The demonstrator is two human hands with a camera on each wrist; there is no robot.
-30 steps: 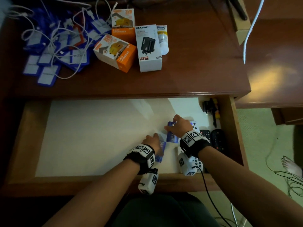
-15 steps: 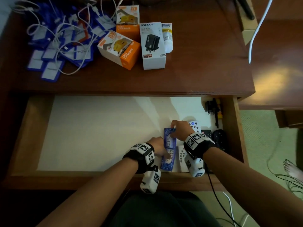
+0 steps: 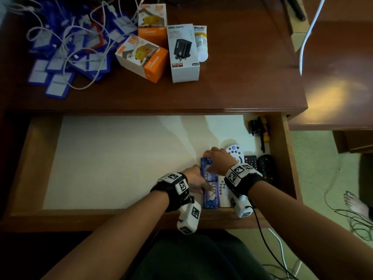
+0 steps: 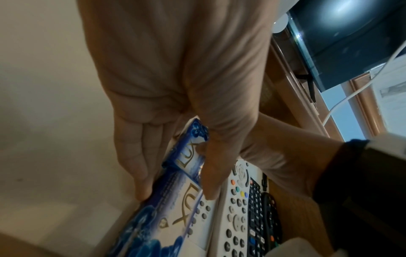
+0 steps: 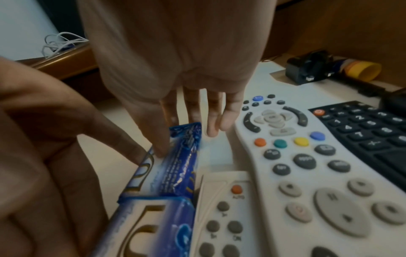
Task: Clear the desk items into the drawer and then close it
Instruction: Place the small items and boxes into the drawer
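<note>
Two blue Lux soap bars lie end to end in the open drawer (image 3: 22, 168), beside a small white remote (image 3: 223, 190). My left hand (image 3: 198, 188) holds the near soap bar (image 3: 212, 197) with the fingers (image 4: 136, 170) along its left side and the thumb on top. My right hand (image 3: 210, 162) grips the far soap bar (image 3: 204, 163), thumb on its left edge and fingers past its far end. In the wrist views the near bar (image 4: 171, 217) and far bar (image 5: 182, 156) touch at their ends.
On the desk stand two orange charger boxes (image 3: 142, 57), a white charger box (image 3: 183, 53), a tube (image 3: 200, 42) and blue badge holders tangled with white cables (image 3: 66, 49). The drawer's right side holds a large white remote (image 3: 235, 153), black remotes (image 3: 265, 166) and a black plug (image 3: 254, 126).
Both hands have brought the two soap bars down and in line beside the small white remote. A second ago the bars were apart and askew.
</note>
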